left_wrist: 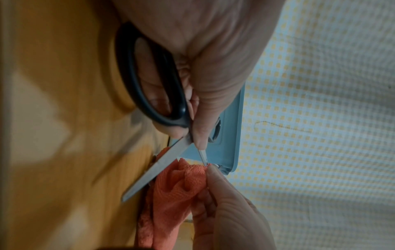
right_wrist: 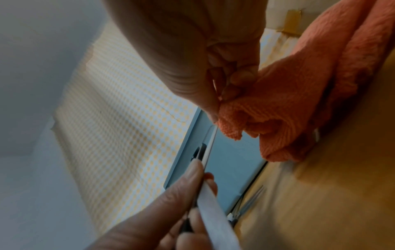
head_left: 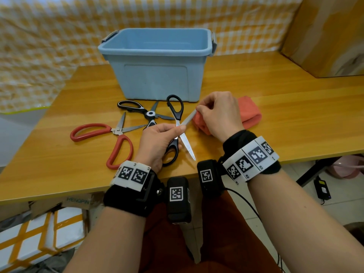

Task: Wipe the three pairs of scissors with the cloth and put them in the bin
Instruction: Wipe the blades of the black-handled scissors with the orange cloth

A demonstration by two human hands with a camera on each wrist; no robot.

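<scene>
Black-handled scissors [head_left: 175, 107] are spread wide open above the wooden table [head_left: 285, 119]. My left hand [head_left: 173, 133] grips them at the lower handle [left_wrist: 128, 76] and pivot, thumb on top. My right hand [head_left: 202, 112] pinches the orange cloth [head_left: 249, 113] around the tip of the upper blade [right_wrist: 213, 211]; the other blade [left_wrist: 153, 170] points down, bare. The rest of the cloth [left_wrist: 177, 191] trails on the table. Red-handled scissors [head_left: 102, 134] and black-and-white shears [head_left: 141, 111] lie open to the left. The blue bin [head_left: 157, 75] stands behind them, nothing visible inside.
A yellow checked sheet [head_left: 59, 36] hangs behind the table. A big cardboard box [head_left: 325, 36] stands at the back right. Boxes [head_left: 39, 233] sit on the floor under the near left edge, and a power brick [head_left: 323, 191] lies under the right side.
</scene>
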